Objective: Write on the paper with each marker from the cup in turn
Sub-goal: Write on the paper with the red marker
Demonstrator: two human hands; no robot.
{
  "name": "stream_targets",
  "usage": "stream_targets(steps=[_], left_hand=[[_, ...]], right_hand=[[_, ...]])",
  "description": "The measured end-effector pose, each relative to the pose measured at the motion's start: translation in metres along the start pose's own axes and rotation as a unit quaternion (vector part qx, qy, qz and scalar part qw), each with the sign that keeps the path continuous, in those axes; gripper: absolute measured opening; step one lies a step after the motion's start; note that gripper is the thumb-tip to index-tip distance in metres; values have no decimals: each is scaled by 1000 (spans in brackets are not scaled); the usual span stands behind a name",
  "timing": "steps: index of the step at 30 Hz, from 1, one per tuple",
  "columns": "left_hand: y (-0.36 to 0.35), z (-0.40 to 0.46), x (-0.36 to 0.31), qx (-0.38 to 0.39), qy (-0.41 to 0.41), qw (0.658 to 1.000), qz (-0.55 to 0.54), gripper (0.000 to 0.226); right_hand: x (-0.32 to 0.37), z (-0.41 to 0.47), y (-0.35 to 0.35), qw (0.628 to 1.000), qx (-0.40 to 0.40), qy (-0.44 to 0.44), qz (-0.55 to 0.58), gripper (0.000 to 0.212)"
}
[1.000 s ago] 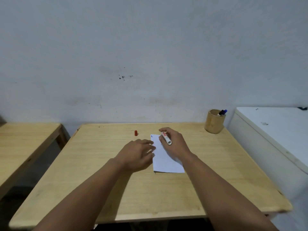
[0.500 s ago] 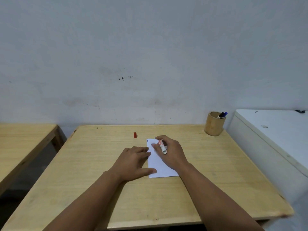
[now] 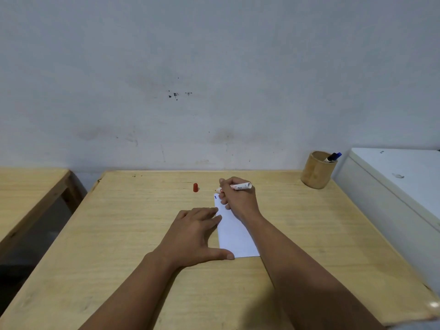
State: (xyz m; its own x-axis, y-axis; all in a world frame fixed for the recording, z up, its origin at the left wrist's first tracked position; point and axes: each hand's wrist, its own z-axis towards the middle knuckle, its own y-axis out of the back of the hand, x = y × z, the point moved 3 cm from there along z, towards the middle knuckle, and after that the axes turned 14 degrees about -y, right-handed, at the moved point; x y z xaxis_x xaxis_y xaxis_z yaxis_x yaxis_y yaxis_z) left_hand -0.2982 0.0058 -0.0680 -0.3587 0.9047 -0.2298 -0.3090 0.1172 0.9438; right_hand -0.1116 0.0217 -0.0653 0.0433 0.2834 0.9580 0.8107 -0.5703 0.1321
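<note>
A white paper (image 3: 234, 236) lies on the wooden desk (image 3: 119, 234), near its middle, long side running away from the viewer. The left hand (image 3: 197, 234) rests flat and released, palm down, at 9 o'clock of the paper; its fingertips lie on the sheet's left edge and its thumb stretches along the near edge toward the near left corner. The right hand (image 3: 238, 198) sits on the far end of the paper, clenched around a white marker (image 3: 239, 186) with red print. The marker lies nearly level across the top of the fingers, its blunt end toward 3 o'clock and its tip toward 9 o'clock, just beyond the paper's far left corner; whether the tip touches the desk or the sheet cannot be told. A small blue mark (image 3: 215, 197) shows on the paper near that corner. A red cap (image 3: 195, 187) stands upright on the desk at 10 o'clock of the paper, apart from both hands. A bamboo cup (image 3: 317, 170) stands at the desk's far right corner, at 2 o'clock of the paper and well apart from it, with a blue-capped marker (image 3: 333, 157) leaning in it toward 2 o'clock. A white cabinet (image 3: 392, 186) stands just beside the desk at 3 o'clock, and a second desk (image 3: 28, 186) at 9 o'clock.
</note>
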Motion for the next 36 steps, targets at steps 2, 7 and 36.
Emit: stream_targets(steps=[2,7,36], left_hand=[[3,-1,-2,-1,4,1000,15,110],[-1,-7,2,47,108,992,37,139],[-4,-8,3,77,131,988,26,145]], right_hand=[[-5,1,0,1000,-8,10,-29,38],[-10,4,-1,1000,-20,13,-16,33],[-14,6,-2,999,-40,10,-17,32]])
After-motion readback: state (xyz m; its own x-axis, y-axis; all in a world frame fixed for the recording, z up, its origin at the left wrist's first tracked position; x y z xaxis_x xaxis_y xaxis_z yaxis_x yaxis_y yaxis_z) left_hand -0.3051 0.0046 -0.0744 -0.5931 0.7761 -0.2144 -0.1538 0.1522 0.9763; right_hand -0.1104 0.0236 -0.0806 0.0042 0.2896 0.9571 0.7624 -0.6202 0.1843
